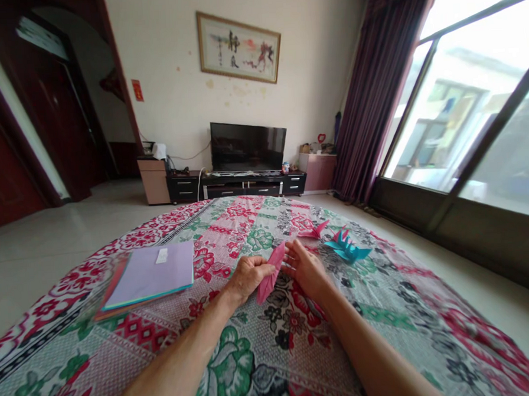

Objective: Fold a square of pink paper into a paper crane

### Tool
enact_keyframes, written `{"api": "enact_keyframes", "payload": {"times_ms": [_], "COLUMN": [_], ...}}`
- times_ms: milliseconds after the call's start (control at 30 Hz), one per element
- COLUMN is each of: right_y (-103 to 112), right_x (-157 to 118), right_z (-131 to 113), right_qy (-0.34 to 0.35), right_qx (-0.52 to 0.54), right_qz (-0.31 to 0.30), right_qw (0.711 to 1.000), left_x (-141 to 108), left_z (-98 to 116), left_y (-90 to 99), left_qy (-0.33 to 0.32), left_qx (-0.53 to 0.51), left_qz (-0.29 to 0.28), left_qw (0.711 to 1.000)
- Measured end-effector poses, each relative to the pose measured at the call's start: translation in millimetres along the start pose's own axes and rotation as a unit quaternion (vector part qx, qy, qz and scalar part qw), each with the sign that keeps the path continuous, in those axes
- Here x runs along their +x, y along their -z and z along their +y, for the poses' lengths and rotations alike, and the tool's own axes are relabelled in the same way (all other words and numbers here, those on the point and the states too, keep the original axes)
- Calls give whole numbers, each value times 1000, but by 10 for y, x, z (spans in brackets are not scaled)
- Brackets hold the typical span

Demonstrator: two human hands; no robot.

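A long, narrow piece of folded pink paper (271, 275) is held at a slant above the cloth, pointed at its upper end. My left hand (247, 277) pinches it by the left edge between thumb and fingers. On the other side, my right hand (306, 267) is close against the paper's upper right edge, its fingers stretched and slightly apart; whether the fingertips touch the paper is hard to make out. Just beyond my right hand sit several folded paper cranes, a pink crane (315, 231) and a blue crane (350, 251) among them.
A stack of coloured paper sheets (151, 275), lilac on top with a small white label (162, 256), lies to the left. Everything rests on a round table with a flowered tablecloth (229, 365). Farther off stand a television (248, 147) and a low cabinet (186, 186).
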State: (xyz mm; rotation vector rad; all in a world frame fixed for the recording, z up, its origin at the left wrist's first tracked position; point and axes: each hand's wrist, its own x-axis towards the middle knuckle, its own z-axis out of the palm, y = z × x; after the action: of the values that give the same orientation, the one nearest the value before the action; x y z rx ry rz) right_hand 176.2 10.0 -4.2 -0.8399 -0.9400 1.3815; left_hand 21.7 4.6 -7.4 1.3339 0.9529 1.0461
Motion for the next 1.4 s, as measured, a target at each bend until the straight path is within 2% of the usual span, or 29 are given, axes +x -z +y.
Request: {"api": "enact_keyframes", "payload": {"times_ms": [67,133,267,567,700,833,1000,1133,1333,1400], "right_y": [-67,-138,-187,-54,-83,-148,-201,-227,-229,-230], "right_x": [-39,-64,-64,22,-3,-69,-102,-106,-109,-98], "right_z": [40,89,126,61,57,37,85,119,110,128], "right_qy": [-5,-6,-39,-64,-62,-75,-62,-62,-70,-44], "right_qx": [-46,-68,-64,1,7,-9,-114,-103,-98,-128], "right_qz": [-70,-86,-72,-13,-40,-108,-99,-80,-87,-68], "right_qw": [996,994,995,998,997,991,986,989,989,988], "left_x": [11,24,35,5,19,57,112,117,75,74], "left_z": [-16,-36,-62,-20,-22,-14,-22,-15,40,32], "left_y": [0,8,25,32,34,38,28,26,61,71], "left_qy": [-14,-29,-23,7,25,21,-17,-17,38,33], "left_qx": [9,11,2,33,-27,-131,-156,-179,-178,-169], "left_qz": [4,-1,-25,-38,-29,25,83,81,43,34], "left_qw": [1000,1000,999,999,999,991,984,980,982,984]}}
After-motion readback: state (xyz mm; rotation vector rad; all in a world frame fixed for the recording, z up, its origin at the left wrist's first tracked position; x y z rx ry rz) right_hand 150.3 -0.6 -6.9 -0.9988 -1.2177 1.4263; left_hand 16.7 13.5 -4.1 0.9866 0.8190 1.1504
